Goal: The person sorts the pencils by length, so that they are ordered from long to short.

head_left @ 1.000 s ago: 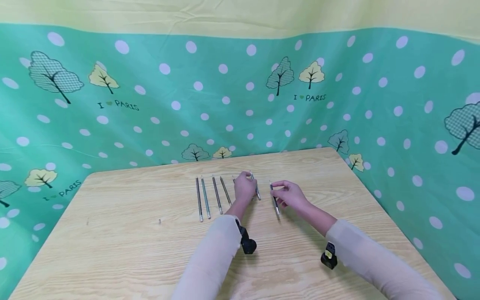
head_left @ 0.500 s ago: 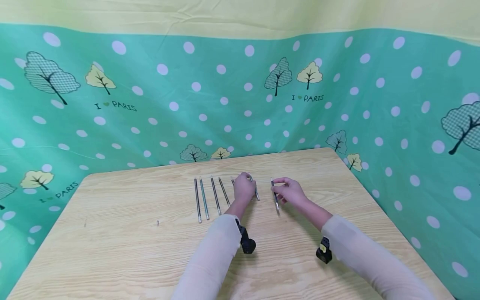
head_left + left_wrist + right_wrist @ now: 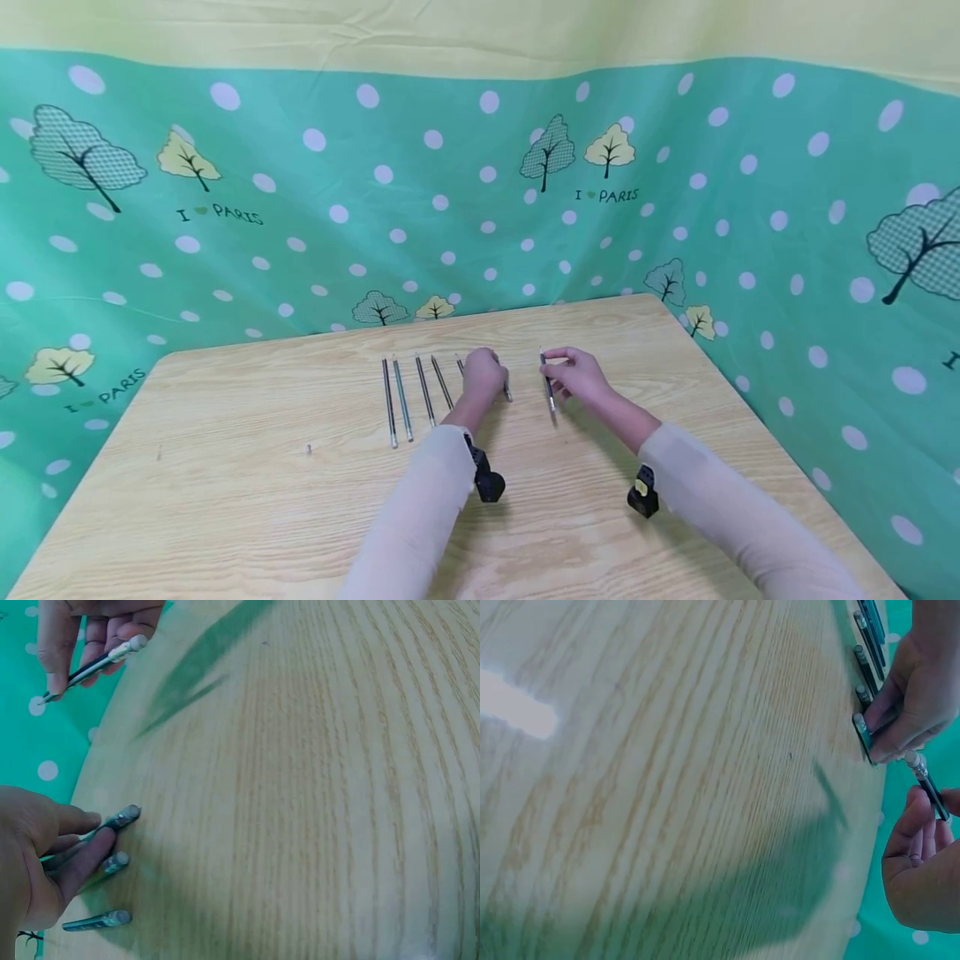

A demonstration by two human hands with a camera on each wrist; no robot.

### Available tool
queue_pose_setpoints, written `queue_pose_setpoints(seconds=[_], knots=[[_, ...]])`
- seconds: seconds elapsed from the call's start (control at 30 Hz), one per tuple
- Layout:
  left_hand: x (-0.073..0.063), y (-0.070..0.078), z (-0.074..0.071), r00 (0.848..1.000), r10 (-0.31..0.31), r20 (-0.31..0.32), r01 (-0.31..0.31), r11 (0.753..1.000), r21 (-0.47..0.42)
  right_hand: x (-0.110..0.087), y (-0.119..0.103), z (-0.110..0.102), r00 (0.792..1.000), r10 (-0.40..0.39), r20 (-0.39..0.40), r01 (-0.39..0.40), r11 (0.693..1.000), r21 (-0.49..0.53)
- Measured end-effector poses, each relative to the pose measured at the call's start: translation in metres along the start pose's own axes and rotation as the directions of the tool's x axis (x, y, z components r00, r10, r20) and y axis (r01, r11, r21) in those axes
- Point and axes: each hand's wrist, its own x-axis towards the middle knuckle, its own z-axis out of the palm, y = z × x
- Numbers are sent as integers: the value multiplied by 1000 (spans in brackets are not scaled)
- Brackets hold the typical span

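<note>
My left hand (image 3: pixel 483 377) pinches a pencil (image 3: pixel 126 816) between thumb and fingers at the right end of a row on the table. Its eraser end shows past the fingertips; the rest is mostly hidden. To the right, my right hand (image 3: pixel 581 375) holds a dark pencil (image 3: pixel 548 385) by its upper part, tip pointing away, raised above the table. Left of my left hand lie a black pencil (image 3: pixel 389 404), a teal pencil (image 3: pixel 402 400) and several dark ones, roughly side by side, erasers toward me. Another pencil (image 3: pixel 118 859) is partly hidden under my left hand.
The wooden table (image 3: pixel 247 500) reaches back to a green polka-dot curtain (image 3: pixel 420 200), which also hangs along the right side. A tiny light-coloured bit (image 3: pixel 308 450) lies left of the row. Small cameras are strapped at both wrists.
My left hand has shifted slightly right over its pencil, covering the far end. My right hand has moved a little farther away with its pencil. The head view has turned slightly right.
</note>
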Motion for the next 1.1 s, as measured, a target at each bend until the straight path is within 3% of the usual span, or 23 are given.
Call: queue_pose_setpoints(seconds=[0.33, 0.67, 1.1], knots=[[-5, 2, -9, 989, -83, 124, 98, 987, -126, 5, -2, 0, 1000, 4, -6, -4, 1000, 8], [-6, -2, -7, 993, -61, 99, 75, 986, -148, 16, -2, 3, 1000, -2, -27, 1, 1000, -11], [-4, -2, -5, 991, -84, 105, 99, 984, -150, 35, 4, 15, 999, -7, -43, 6, 999, -36]])
